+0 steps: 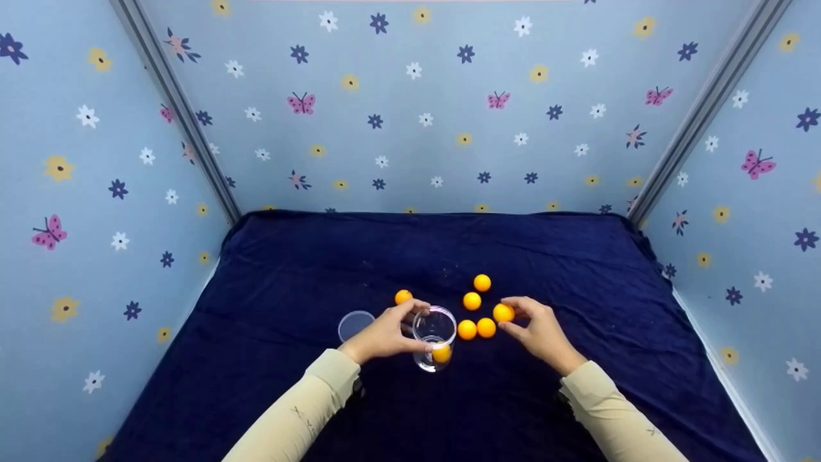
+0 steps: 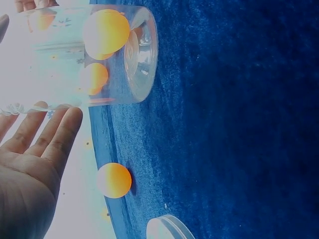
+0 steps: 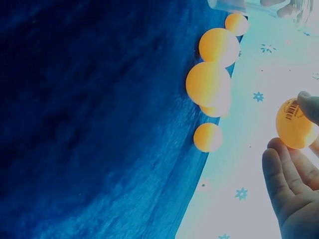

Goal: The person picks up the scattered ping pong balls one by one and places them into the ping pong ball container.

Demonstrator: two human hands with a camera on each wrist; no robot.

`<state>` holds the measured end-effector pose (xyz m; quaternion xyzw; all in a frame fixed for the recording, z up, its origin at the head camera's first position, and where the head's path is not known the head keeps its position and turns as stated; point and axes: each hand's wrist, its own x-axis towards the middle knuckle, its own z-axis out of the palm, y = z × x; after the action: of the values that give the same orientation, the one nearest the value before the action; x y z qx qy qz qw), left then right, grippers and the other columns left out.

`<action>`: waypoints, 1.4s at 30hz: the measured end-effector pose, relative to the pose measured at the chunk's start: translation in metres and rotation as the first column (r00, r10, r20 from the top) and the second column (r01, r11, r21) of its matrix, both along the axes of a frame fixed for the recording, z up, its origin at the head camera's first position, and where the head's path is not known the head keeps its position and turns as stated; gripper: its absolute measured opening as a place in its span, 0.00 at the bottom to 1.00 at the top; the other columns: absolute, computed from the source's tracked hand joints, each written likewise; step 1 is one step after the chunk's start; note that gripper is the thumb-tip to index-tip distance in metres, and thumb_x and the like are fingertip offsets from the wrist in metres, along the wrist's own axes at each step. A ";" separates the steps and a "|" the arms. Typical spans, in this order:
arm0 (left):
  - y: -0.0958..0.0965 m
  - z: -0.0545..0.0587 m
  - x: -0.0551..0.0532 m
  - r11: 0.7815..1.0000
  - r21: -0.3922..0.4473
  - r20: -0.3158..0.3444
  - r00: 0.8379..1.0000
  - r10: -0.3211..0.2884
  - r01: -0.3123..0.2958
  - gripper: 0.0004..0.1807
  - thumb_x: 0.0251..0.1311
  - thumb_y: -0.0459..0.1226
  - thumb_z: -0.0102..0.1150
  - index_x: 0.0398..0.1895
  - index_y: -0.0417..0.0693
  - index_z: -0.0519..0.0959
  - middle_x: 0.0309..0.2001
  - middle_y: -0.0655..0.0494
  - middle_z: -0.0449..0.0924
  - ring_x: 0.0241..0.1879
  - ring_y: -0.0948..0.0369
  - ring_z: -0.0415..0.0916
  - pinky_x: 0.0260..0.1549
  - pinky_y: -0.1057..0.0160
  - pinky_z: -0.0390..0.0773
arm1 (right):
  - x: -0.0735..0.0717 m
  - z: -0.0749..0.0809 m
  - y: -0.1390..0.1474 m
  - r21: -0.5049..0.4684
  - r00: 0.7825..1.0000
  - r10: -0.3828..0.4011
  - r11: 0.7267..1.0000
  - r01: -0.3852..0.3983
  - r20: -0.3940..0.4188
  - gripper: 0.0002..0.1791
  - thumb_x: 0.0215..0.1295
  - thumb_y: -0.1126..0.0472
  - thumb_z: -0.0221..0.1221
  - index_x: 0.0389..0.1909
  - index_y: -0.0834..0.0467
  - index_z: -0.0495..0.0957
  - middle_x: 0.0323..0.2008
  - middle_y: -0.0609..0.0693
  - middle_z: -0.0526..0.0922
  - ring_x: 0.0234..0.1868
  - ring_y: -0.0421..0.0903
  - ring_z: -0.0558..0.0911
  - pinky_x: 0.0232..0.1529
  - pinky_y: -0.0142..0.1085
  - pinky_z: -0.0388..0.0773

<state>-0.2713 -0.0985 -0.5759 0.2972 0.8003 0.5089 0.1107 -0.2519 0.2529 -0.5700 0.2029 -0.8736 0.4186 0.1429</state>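
Observation:
My left hand (image 1: 383, 335) grips a clear plastic jar (image 1: 423, 364), which stands with its open mouth up. One orange ping-pong ball (image 1: 441, 354) lies inside, near the bottom. In the left wrist view, the fingers curve along the wall of the jar (image 2: 117, 92). To the right, my right hand (image 1: 540, 332) pinches another ping-pong ball (image 1: 503, 313) between thumb and fingertips. Printed marks show on that ball (image 3: 294, 124) in the right wrist view, where it is held above the cloth.
Several loose ping-pong balls (image 1: 472, 301) lie on the dark blue cloth (image 1: 308, 256) between the hands. A single ball (image 1: 403, 297) sits behind the left hand. Left of that hand lies a clear round lid (image 1: 355, 325). Patterned walls (image 1: 410, 96) enclose the back and sides.

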 end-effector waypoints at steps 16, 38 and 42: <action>-0.001 -0.001 -0.001 1.000 0.027 0.009 1.000 -0.011 0.010 0.42 0.56 0.39 0.84 0.71 0.35 0.73 0.66 0.32 0.81 0.62 0.39 0.82 0.61 0.44 0.86 | 0.004 0.006 -0.014 0.017 0.997 0.049 0.999 -0.048 -0.064 0.23 0.58 0.74 0.78 0.55 0.67 0.86 0.47 0.58 0.91 0.41 0.52 0.91 0.46 0.46 0.91; -0.001 -0.001 0.000 1.000 0.026 0.008 1.000 -0.011 0.011 0.42 0.56 0.39 0.84 0.71 0.35 0.73 0.66 0.31 0.80 0.63 0.36 0.82 0.62 0.45 0.86 | 0.007 0.010 -0.030 -0.017 0.989 0.111 0.993 -0.114 -0.102 0.23 0.56 0.74 0.78 0.53 0.66 0.86 0.45 0.57 0.91 0.41 0.51 0.90 0.44 0.50 0.91; 0.000 -0.001 0.000 1.000 0.028 0.012 1.000 -0.011 0.011 0.42 0.55 0.39 0.84 0.71 0.35 0.73 0.66 0.30 0.80 0.63 0.35 0.81 0.62 0.45 0.86 | 0.009 0.013 -0.035 -0.035 0.991 0.118 0.992 -0.121 -0.063 0.22 0.58 0.72 0.78 0.54 0.65 0.86 0.46 0.57 0.91 0.42 0.52 0.91 0.45 0.50 0.91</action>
<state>-0.2715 -0.0989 -0.5773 0.3002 0.7906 0.5213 0.1140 -0.2431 0.2179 -0.5565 0.2647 -0.8468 0.4369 0.1481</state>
